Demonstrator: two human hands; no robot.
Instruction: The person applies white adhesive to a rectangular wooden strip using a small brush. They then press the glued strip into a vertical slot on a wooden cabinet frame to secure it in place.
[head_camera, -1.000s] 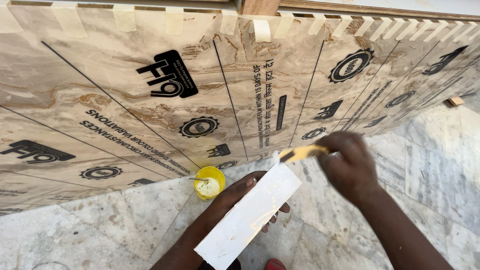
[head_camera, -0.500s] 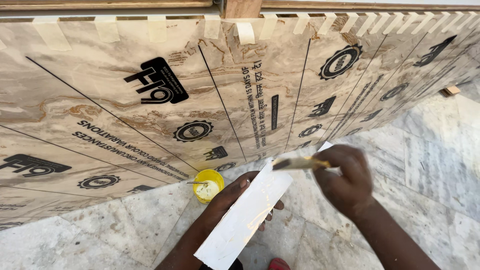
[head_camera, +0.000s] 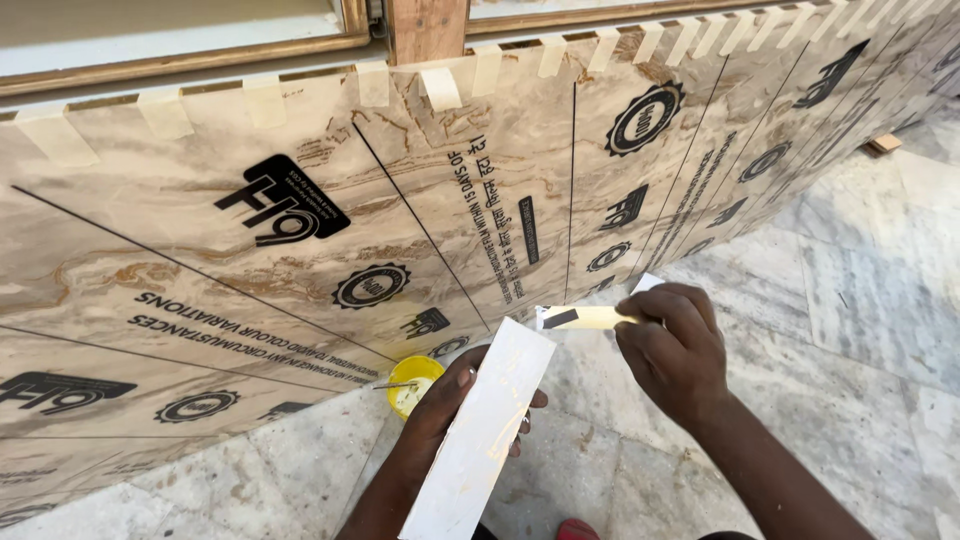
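My left hand (head_camera: 452, 412) grips a long white rectangular tile piece (head_camera: 485, 430) from underneath, holding it tilted above the floor. A faint yellowish smear shows on its face. My right hand (head_camera: 672, 345) pinches a small flat scraper (head_camera: 580, 318) with a pale yellow blade, held level just past the tile piece's upper end. A small yellow tub (head_camera: 414, 381) of paste stands on the floor beside my left hand, with a thin stick resting on its rim.
Large marble-patterned wall tiles (head_camera: 480, 200) covered in printed film stand against the wall, with paper tape strips (head_camera: 440, 88) along their top edge. A wooden frame post (head_camera: 426, 25) rises above. The floor (head_camera: 830, 290) is grey marble. A small wood block (head_camera: 884, 143) lies far right.
The view has tilted up and drawn closer. My right hand has carried the scraper off the tile piece's end, up and to the right. My left hand keeps the tile piece steady.
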